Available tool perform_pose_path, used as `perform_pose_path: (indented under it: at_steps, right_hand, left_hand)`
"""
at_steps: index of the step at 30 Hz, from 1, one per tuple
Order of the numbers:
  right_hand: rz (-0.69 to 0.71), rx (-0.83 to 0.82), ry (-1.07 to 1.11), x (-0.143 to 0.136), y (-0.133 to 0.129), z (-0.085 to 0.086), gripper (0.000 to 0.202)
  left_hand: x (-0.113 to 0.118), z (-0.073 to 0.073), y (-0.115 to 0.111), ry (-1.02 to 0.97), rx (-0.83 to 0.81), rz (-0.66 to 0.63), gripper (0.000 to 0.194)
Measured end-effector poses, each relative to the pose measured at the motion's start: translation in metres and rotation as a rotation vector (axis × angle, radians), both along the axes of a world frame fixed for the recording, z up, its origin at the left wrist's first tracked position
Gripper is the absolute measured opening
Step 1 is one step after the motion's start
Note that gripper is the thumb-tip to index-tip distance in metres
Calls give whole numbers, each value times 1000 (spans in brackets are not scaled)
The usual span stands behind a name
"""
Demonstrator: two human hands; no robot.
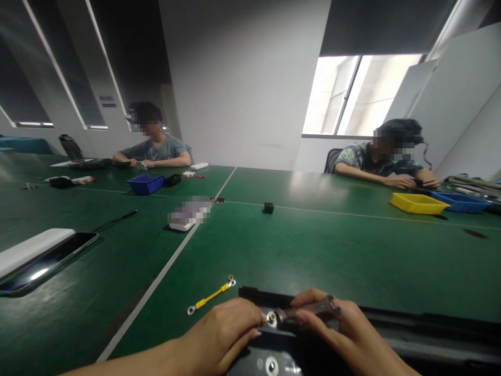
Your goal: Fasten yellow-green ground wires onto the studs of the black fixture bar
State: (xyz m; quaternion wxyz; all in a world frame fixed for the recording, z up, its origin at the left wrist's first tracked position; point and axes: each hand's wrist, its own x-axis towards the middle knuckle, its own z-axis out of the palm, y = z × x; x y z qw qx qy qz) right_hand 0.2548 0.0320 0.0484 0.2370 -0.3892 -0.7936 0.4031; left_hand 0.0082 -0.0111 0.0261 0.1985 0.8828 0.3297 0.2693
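A black metal housing [395,342] lies in front of me at the lower right. On it, a ring terminal [271,319] with a bit of yellow beside it sits around a stud or nut. My left hand [230,329] is closed, its fingertips pinching at the terminal's left side; most of the lead is hidden under them. My right hand [344,329] grips a brown-grey metal wrench [313,312], whose left end is beside the terminal. Below, a round metal fastener [272,365] shows on a shiny plate.
A yellow lead [213,296] with ring ends lies on the green table [313,250], a small nut [230,277] at its tip. Farther off are a phone [50,261], white power bank [182,225], black cube [268,208], blue bin [145,184] and yellow bin [418,203]. Two people sit opposite.
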Motion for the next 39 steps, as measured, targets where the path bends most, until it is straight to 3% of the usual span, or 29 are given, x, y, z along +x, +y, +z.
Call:
perform_pose_path:
  at_steps: [15, 21, 28, 39]
  right_hand:
    - [-52, -83, 75, -1, -7, 7, 34]
    - [-11, -85, 47, 0, -5, 6, 34]
    - [70, 40, -25, 0, -4, 8, 27]
    - [44, 117, -31, 1, -4, 7, 26]
  left_hand:
    - [0, -3, 1, 1, 7, -2, 26]
    - [-2, -3, 0, -11, -13, 1, 24]
    - [-3, -4, -1, -12, -37, 10, 24]
    - [0, -4, 1, -15, 25, -6, 25]
